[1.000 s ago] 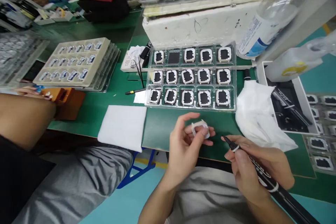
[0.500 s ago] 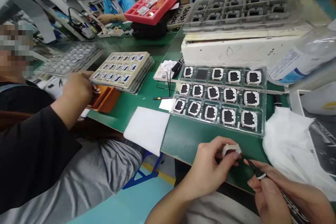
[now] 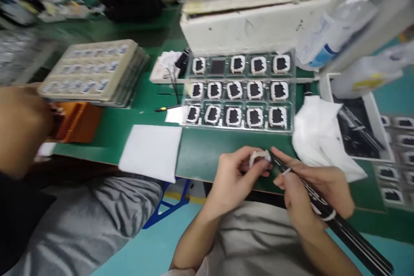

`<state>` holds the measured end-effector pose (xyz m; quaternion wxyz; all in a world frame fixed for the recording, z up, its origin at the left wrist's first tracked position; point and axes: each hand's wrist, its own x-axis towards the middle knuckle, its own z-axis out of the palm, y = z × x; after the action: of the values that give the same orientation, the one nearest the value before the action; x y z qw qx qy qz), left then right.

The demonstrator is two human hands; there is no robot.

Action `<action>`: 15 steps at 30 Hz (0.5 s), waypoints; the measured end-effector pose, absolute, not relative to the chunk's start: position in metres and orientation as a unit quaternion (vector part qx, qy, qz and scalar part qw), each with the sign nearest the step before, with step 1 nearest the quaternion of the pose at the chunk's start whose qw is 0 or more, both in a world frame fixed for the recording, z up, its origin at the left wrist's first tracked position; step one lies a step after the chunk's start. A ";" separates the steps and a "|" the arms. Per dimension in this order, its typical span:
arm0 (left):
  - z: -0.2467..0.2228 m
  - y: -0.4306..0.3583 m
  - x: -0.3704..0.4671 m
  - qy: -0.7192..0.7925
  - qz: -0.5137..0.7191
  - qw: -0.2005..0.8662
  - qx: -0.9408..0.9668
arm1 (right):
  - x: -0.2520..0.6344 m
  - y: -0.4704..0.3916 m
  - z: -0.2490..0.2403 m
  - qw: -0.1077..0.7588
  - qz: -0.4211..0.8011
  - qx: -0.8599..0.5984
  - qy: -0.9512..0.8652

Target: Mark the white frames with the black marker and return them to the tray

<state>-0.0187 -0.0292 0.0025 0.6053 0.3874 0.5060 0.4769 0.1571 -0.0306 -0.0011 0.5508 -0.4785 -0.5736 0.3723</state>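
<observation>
A small white watch-case frame [image 3: 258, 155] is pinched between the thumb and fingers of my left hand [image 3: 231, 179], just past the table's front edge. In my right hand [image 3: 308, 187] lies a black marker pen [image 3: 355, 238] with white lettering, its thick end slanting down to the lower right. The pen's dark tip is close beside the frame; whether they touch I cannot tell. Beyond my hands sits a clear plastic tray [image 3: 293, 95] of similar white frames with dark centres. One compartment in its back row holds no frame.
White foam sheet [image 3: 150, 151] lies left of my hands, crumpled white cloth [image 3: 315, 133] to the right. A white box [image 3: 390, 151] holds another black pen. A bottle [image 3: 333, 34] stands behind. At left, a co-worker's hand [image 3: 22, 125] is by an orange block [image 3: 86, 120], near stacked beige trays [image 3: 124, 73].
The view has swung right and downward, bringing more of the pen and another tray at the right into sight. The pen tip has come closer to the frame in my left hand.
</observation>
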 end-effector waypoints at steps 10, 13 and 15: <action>0.005 -0.033 -0.019 0.536 0.459 0.546 0.452 | 0.142 -0.026 0.010 0.583 0.275 -0.411 -0.644; 0.004 -0.035 -0.019 0.551 0.460 0.519 0.463 | 0.140 -0.027 0.007 0.576 0.252 -0.418 -0.656; 0.003 -0.036 -0.020 0.562 0.454 0.500 0.477 | 0.139 -0.027 0.007 0.570 0.254 -0.418 -0.660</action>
<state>-0.0195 -0.0358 0.0030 0.4995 0.4773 0.5623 0.4544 0.1393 -0.0273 0.0069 0.5704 -0.4182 -0.6596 0.2542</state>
